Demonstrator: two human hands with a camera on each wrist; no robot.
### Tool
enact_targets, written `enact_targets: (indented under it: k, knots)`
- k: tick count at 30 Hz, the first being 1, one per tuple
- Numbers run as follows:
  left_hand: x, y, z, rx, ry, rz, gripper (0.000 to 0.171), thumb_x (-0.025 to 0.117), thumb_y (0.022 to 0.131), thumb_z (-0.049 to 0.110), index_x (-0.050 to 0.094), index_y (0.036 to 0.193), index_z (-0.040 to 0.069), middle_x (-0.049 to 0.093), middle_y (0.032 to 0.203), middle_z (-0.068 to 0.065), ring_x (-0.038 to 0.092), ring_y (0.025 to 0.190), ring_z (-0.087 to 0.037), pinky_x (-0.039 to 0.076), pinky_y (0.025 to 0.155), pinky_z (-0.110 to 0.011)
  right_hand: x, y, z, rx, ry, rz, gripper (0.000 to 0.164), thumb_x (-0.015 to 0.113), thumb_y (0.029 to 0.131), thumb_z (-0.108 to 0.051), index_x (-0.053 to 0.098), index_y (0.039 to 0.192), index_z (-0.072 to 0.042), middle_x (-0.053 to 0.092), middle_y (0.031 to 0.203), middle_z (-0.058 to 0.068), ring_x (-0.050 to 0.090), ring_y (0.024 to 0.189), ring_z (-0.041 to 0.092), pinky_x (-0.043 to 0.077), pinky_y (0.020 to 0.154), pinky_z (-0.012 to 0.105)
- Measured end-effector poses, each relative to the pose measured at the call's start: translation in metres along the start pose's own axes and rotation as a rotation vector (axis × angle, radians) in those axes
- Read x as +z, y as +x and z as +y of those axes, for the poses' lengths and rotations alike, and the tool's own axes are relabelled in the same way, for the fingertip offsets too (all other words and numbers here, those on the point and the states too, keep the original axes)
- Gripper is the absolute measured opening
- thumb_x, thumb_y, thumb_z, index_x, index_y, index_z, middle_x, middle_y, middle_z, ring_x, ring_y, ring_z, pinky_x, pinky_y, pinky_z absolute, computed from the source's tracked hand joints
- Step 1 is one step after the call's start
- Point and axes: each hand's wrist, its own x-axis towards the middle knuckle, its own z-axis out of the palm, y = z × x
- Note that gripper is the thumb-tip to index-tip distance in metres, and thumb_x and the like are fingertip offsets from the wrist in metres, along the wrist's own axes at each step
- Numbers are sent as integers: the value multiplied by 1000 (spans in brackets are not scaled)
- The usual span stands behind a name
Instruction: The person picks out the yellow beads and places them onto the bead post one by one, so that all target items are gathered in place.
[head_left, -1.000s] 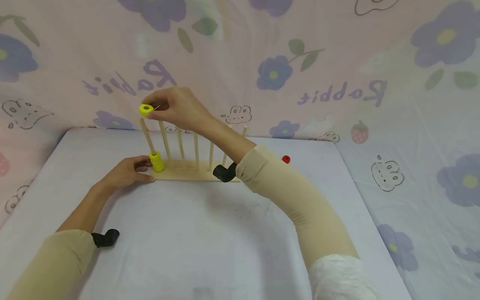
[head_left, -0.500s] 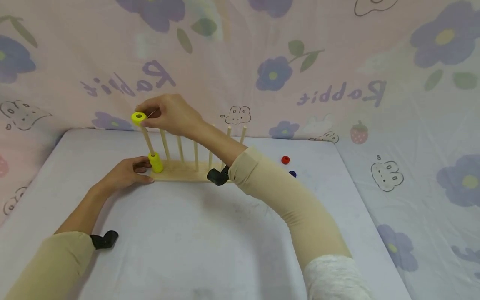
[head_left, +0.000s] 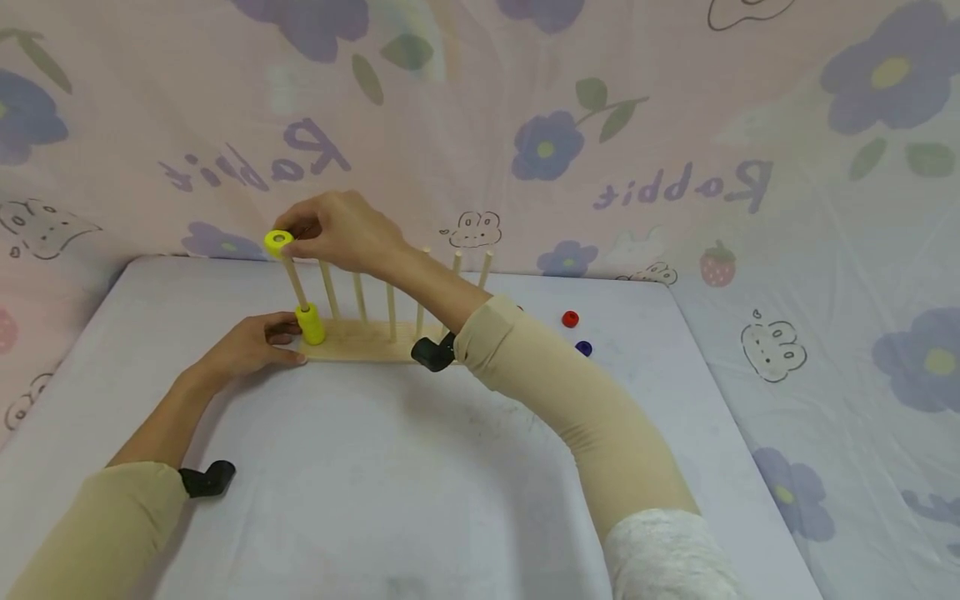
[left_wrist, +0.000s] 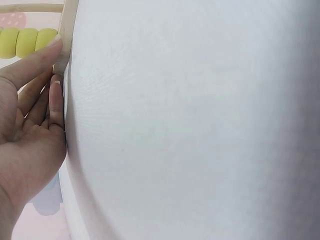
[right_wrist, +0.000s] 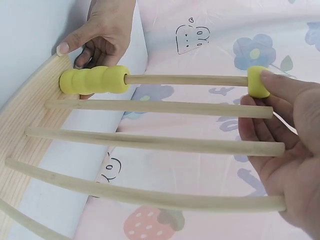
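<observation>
Pale floral cloth (head_left: pixel 450 108) hangs behind a white tabletop (head_left: pixel 420 492) in the head view. Toward nine o'clock stands a wooden rack (head_left: pixel 360 350), with stacked yellow beads (head_left: pixel 311 325) low on its leftmost peg (head_left: pixel 296 283). At ten o'clock, the right hand (head_left: pixel 345 232) pinches an upper yellow bead (head_left: pixel 278 243) at that peg's tip. The left hand (head_left: pixel 251 343), near nine o'clock, holds the rack's end. A red bead (head_left: pixel 571 319) sits near three o'clock, a blue bead (head_left: pixel 583 348) near four.

Left wrist view: at nine o'clock, the left hand's thumb and fingers are parted around the rack's end, with stacked yellow beads at ten.

Right wrist view: toward two o'clock, thumb and fingers clamp the upper yellow bead, well apart from the stack at ten.
</observation>
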Motion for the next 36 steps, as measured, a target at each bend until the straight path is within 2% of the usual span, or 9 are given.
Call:
enact_targets:
  k: [4,12,17,25,30,36]
  knots:
    - [0,1,-2,5,5,0,86,80,85,25,33,152,-3,48,144,-25,46,131,-39,36,111,-50,-1,1,1,8,-5,-4,32,71,93,-26,71,124,-18,72,113,-10,63,96,-5,48,82,10]
    - [3,4,-3,-14,6,3,84,79,86,20,33,151,-4,48,144,-26,47,131,-40,37,110,-50,-2,-2,4,-43,23,37,31,68,95,-19,69,126,-11,72,115,-3,63,99,-2,47,84,9]
    - [3,3,-3,-10,2,1,84,80,85,21,33,151,-4,48,144,-26,47,131,-40,36,111,-50,-5,-11,5,-55,123,118,30,68,95,-17,69,124,-9,72,115,-1,64,97,-1,48,85,9]
    - [2,3,0,-13,-5,3,87,81,84,25,34,151,-3,47,146,-25,45,132,-41,34,112,-53,-9,-37,20,-101,296,317,27,70,93,-7,71,119,-4,74,110,3,67,93,2,52,85,15]
    - [3,5,2,-1,5,9,85,81,85,22,34,150,-5,47,144,-27,46,131,-42,35,111,-53,-14,-53,26,-136,366,364,26,72,90,-5,72,116,1,74,108,6,69,93,6,54,85,20]
    - [4,7,2,-17,11,11,87,81,84,20,32,151,-6,46,145,-28,46,130,-42,35,111,-53,-21,-65,32,-172,393,409,25,73,89,-3,72,113,1,74,107,10,70,93,10,56,84,24]
